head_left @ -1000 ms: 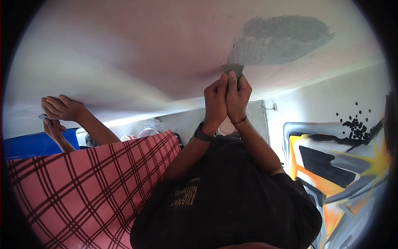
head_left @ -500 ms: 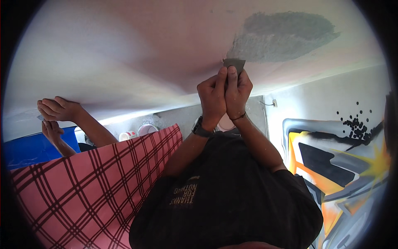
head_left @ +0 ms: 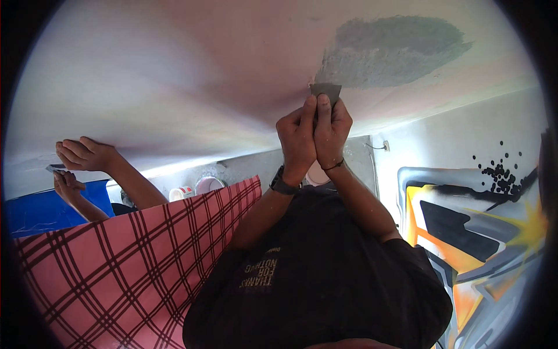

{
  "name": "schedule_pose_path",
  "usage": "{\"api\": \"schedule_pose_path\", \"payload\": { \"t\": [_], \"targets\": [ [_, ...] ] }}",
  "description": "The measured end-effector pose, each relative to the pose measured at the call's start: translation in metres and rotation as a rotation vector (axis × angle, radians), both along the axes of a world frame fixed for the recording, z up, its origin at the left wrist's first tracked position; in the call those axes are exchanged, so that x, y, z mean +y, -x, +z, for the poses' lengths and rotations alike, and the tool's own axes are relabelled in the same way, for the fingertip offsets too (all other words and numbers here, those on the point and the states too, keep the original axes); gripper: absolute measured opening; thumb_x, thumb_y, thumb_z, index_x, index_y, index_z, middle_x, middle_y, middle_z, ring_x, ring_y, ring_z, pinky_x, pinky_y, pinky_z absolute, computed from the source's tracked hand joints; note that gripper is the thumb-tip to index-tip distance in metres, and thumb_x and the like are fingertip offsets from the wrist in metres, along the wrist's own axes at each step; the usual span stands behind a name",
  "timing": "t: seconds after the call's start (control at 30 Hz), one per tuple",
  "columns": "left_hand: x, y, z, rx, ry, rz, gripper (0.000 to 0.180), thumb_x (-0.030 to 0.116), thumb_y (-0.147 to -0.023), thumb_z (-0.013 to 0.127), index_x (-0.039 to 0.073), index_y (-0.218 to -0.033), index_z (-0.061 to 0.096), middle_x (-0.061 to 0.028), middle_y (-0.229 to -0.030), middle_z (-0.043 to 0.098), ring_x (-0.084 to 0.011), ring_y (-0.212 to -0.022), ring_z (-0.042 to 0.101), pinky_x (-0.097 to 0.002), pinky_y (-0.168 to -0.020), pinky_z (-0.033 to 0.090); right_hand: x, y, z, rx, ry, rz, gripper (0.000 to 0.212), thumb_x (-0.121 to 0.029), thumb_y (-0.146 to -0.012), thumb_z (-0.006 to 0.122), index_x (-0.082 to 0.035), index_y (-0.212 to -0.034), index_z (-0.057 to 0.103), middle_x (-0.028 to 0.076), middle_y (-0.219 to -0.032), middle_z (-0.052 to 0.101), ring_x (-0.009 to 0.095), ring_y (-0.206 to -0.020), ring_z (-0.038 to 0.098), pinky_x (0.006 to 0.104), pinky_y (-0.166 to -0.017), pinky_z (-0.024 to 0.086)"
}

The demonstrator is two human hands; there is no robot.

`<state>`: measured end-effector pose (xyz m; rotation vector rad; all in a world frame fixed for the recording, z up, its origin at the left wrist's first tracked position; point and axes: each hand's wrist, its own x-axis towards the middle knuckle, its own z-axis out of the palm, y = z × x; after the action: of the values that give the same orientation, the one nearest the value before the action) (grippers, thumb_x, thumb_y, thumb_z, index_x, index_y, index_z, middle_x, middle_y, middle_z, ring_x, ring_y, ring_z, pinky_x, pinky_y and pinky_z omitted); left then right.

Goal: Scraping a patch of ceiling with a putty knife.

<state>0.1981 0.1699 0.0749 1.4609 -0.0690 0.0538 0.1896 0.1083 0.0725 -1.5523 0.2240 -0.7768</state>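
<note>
Both my hands are pressed together against the pale pink wall, thumbs side by side. Between them they grip what looks like a putty knife; only its flared dark grey blade shows above the thumbs, and any handle is hidden in the fingers. My left hand, with a dark watch at its wrist, is closed on one side of it. Closed on the other side is my right hand, with a thin dark band at the wrist. The blade's edge lies at the lower left tip of a rough grey plaster patch.
At the left, another person's hands are at the wall with a small flat blade. A pink checked cloth hangs between us. Behind are buckets, a blue sheet and a socket with a cable. Graffiti covers the right wall.
My hands and the blade have shifted very slightly left in view. The other person's lower hand has moved up a little, and more of their blade shows.
</note>
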Motion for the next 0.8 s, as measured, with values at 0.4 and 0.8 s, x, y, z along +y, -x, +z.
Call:
{"api": "schedule_pose_path", "payload": {
  "t": [0.4,0.8],
  "targets": [
    [0.000,0.001,0.011,-0.023,0.077,-0.004,0.056,0.036,-0.102,0.055,-0.001,-0.060,0.056,0.0037,-0.057,0.050,-0.0044,-0.059,0.040,-0.0267,-0.051,0.033,-0.001,0.004,0.017,0.059,-0.003,0.041,0.027,-0.023,-0.101,0.055,0.002,-0.092,0.063,0.007,-0.072,0.062,0.009,-0.068,0.052,0.0287,-0.060,0.045],
    [0.003,0.000,0.024,-0.046,0.022,0.027,0.054,0.033,-0.100,0.058,-0.006,-0.064,0.055,-0.0001,-0.053,0.047,-0.0068,-0.058,0.038,-0.0303,-0.051,0.033,0.002,0.001,0.022,-0.035,-0.012,0.026,0.029,-0.023,-0.101,0.055,0.001,-0.087,0.060,0.001,-0.068,0.055,0.006,-0.065,0.045,0.0259,-0.056,0.040]
  ]
}}
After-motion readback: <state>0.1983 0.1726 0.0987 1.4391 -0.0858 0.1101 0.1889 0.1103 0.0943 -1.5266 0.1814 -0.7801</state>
